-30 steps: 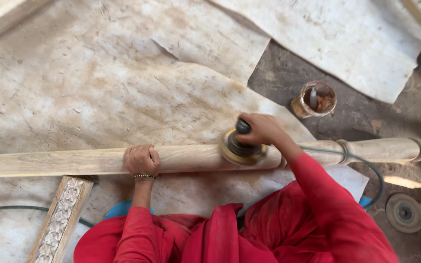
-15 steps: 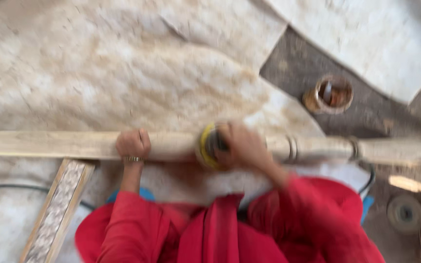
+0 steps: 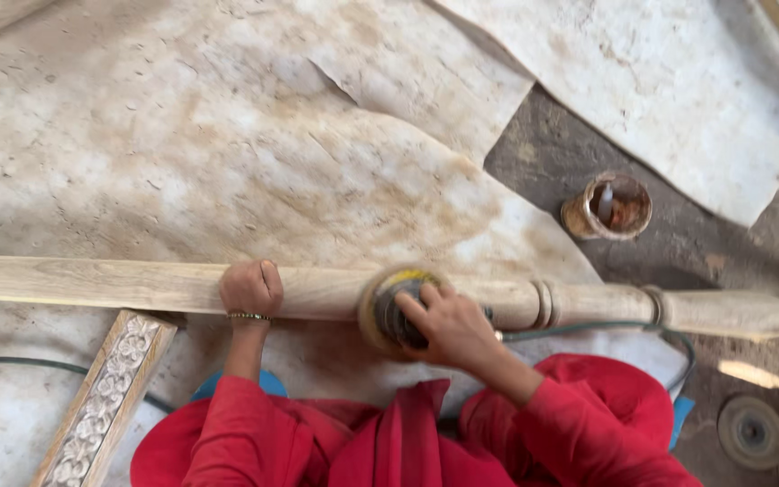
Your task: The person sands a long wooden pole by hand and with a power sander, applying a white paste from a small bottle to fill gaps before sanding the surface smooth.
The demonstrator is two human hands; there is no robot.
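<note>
Overhead view of a person in red sleeves working on a long turned wooden post point(image 3: 317, 290), which is lying horizontally across a pale, stained sheet point(image 3: 227, 135) spread on the floor. The left hand point(image 3: 250, 289) is closed into a fist and is pressing down on the top of the post, left of centre; a thin bracelet point(image 3: 250, 317) is circling the wrist. The right hand point(image 3: 448, 326) is wrapped around the dark body of a round disc sander point(image 3: 394, 308), fingers curled over it, and is holding its yellow-edged pad against the near side of the post, just left of the turned rings point(image 3: 545, 304).

Compared with the view one second ago, the sander is sitting further left along the post, nearer the left hand, and its pad is tilting toward the post's side instead of lying flat on top. Compared with half a second ago, the scene is sharp instead of blurred, and the left hand is staying at the same place on the post.

A green cable point(image 3: 624, 326) is running from the sander toward the right. A carved wooden strip point(image 3: 105, 401) is lying at an angle below the post on the left. A small round tin point(image 3: 608, 206) is standing on the dark floor beyond the post, and a loose grinding disc point(image 3: 752, 432) is lying at the lower right.
</note>
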